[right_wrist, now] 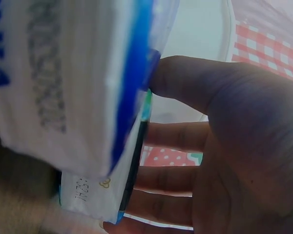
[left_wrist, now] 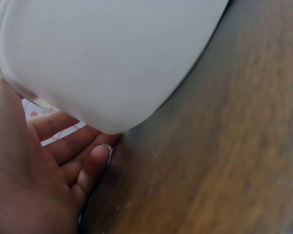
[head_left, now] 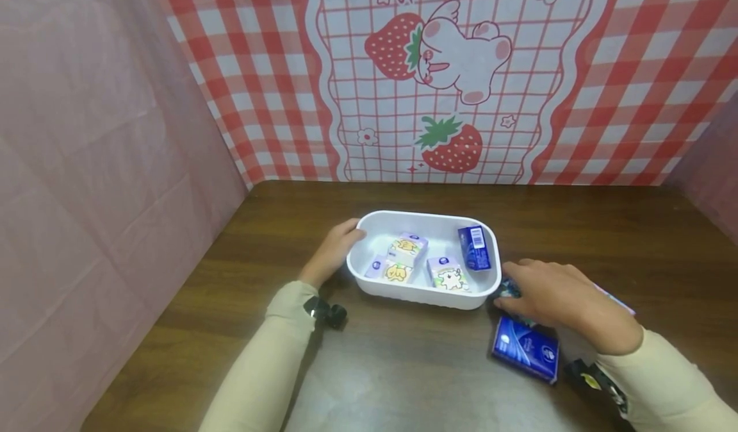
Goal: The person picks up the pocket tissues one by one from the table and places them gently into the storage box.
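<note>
The left hand [head_left: 337, 249] is gripping the left rim of a white tub [head_left: 423, 295], which is sitting on the bench [head_left: 300, 227]. Inside, two lilac packets with orange animal drawings [head_left: 398, 259] are lying together at the left, a third with a white animal [head_left: 448, 275] is resting right of centre, and a blue packet [head_left: 475, 249] is lying by the right end. Outside, the right hand [head_left: 548, 294] is straddling a dark teal packet [head_left: 509, 291] beside the tub; whether it is pinching it, I cannot tell. A flat blue pack [head_left: 526, 348] is lying nearer, and a pinkish edge [head_left: 615, 300] is showing past the right hand.
</note>
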Motion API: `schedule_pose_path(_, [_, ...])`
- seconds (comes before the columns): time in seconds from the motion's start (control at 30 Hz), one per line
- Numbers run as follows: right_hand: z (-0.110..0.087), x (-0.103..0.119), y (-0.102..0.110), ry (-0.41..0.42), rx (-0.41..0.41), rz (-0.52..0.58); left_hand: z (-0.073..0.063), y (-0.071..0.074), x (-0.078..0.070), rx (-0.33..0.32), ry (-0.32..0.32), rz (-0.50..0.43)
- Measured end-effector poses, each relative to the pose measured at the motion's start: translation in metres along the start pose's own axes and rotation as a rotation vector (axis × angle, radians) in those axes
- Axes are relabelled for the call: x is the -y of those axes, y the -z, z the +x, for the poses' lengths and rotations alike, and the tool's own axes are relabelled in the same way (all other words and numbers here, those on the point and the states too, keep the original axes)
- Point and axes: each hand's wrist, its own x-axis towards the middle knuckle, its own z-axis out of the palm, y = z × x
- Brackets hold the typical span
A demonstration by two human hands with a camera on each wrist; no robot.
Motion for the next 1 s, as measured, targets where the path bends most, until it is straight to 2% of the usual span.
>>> schedule_pose_path(0.6, [0.0026, -0.0008, -0.0011, 0.021, -0.027, -0.019, 0.0001, 0.0003, -0.0004, -0.004, -0.011, -0.002])
schedule_pose_path(1.0, [0.0025, -0.0005, -0.001, -0.015, 0.001, -0.001, 0.0005, -0.0003, -0.0006, -0.003, -0.009, 0.005])
